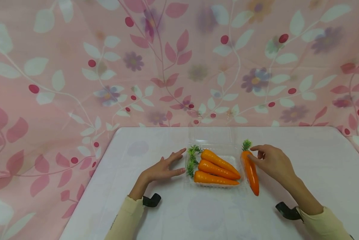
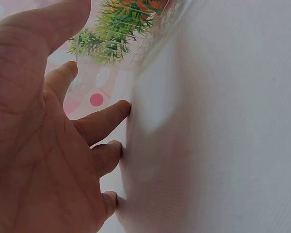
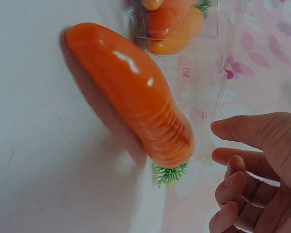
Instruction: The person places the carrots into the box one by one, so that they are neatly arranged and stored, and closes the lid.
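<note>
Three orange toy carrots (image 1: pixel 216 169) with green tops lie side by side in a clear plastic box (image 1: pixel 213 185). Spread beside the box's left side is my left hand (image 1: pixel 163 169), its thumb and fingertips close to the wall by the green tops (image 2: pixel 119 29). A single carrot (image 1: pixel 251 173) lies on the table just right of the box, leafy end away from me. My right hand (image 1: pixel 270 162) hovers by its top; the right wrist view shows a gap between that carrot (image 3: pixel 131 92) and the thumb, with the other fingers loosely bent and nothing between them.
The box's transparent lid (image 1: pixel 212 135) is raised at the back. A white cloth covers the table (image 1: pixel 167 213). Behind the far edge hangs a pink floral curtain (image 1: pixel 173 66). Each wrist carries a black camera mount (image 1: pixel 152 200).
</note>
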{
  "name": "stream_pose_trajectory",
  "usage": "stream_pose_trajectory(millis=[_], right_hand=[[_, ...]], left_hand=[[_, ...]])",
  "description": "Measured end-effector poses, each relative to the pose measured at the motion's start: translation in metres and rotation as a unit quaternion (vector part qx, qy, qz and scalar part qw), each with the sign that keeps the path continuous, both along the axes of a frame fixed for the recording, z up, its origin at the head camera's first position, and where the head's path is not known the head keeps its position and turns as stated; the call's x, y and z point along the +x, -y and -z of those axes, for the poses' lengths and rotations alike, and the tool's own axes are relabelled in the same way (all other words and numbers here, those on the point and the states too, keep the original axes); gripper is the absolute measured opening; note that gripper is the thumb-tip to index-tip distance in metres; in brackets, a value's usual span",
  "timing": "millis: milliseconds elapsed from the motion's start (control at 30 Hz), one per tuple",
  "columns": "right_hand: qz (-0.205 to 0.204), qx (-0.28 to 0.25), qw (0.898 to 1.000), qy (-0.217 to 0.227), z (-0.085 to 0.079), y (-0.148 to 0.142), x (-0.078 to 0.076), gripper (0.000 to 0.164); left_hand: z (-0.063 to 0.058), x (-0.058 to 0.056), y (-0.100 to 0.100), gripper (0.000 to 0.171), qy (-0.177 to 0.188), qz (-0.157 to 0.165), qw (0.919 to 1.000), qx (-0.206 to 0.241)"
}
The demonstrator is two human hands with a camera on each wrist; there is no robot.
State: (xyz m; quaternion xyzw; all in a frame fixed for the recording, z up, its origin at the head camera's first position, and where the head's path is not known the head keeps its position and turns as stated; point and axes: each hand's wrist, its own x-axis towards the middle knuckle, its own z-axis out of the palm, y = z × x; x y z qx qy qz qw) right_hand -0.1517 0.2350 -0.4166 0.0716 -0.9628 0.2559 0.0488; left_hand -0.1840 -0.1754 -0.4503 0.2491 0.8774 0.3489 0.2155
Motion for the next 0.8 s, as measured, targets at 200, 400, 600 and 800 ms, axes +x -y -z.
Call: stream_pose_trajectory(millis=[200, 400, 600, 800], right_hand=[[0.011, 0.006, 1.000, 0.019, 0.0009, 0.0000, 0.0007, 0.032], [0.025, 0.016, 0.999, 0.030, 0.0032, -0.0010, 0.0025, 0.039], [0.034, 0.023, 0.998, 0.051, 0.0039, -0.0011, 0.0056, 0.045], [0.038, 0.034, 0.996, 0.069, 0.0035, 0.0007, 0.0080, 0.049]], left_hand=[[-0.0006, 0.0003, -0.0006, 0.081, 0.001, -0.003, 1.0000, 0.003], [-0.0007, 0.0006, -0.0008, 0.080, -0.001, -0.002, 1.0000, 0.006], [-0.0006, 0.0003, -0.0008, 0.080, -0.003, -0.001, 1.0000, 0.007], [0.0000, 0.0007, -0.0005, 0.080, -0.001, -0.001, 1.0000, 0.006]])
